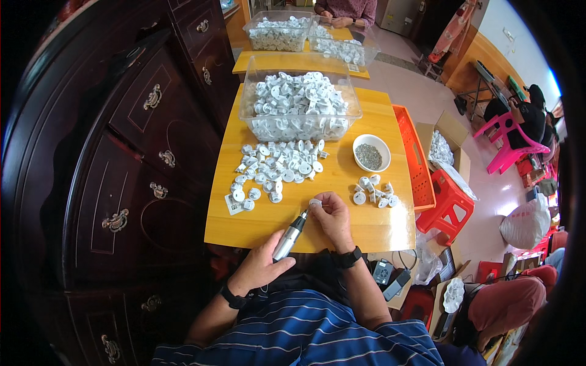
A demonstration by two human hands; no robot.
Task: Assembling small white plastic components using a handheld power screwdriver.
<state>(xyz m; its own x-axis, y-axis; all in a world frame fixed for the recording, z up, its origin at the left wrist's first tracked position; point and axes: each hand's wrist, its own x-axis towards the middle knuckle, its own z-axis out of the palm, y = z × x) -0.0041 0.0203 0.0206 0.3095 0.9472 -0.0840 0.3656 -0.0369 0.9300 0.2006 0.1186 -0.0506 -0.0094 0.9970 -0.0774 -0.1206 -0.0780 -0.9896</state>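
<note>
My left hand point(264, 263) is wrapped round a silver and black electric screwdriver point(289, 236), its tip pointing up and to the right. Between the fingers of my right hand point(332, 218) is a small round white plastic part point(315, 203). The screwdriver's tip reaches right beside that part; whether they touch I cannot tell. Farther up the yellow table point(366, 229) lies a loose pile of similar white plastic parts point(281, 165). A smaller group of white parts point(375, 192) sits to the right, below a white bowl point(372, 152) of small metal screws.
A clear bin point(354, 113) heaped with white parts stands at the table's far side. Dark wooden drawers point(140, 116) rise close on the left. An orange crate point(415, 158) and a red stool point(447, 207) are on the right. Another person point(354, 9) sits beyond.
</note>
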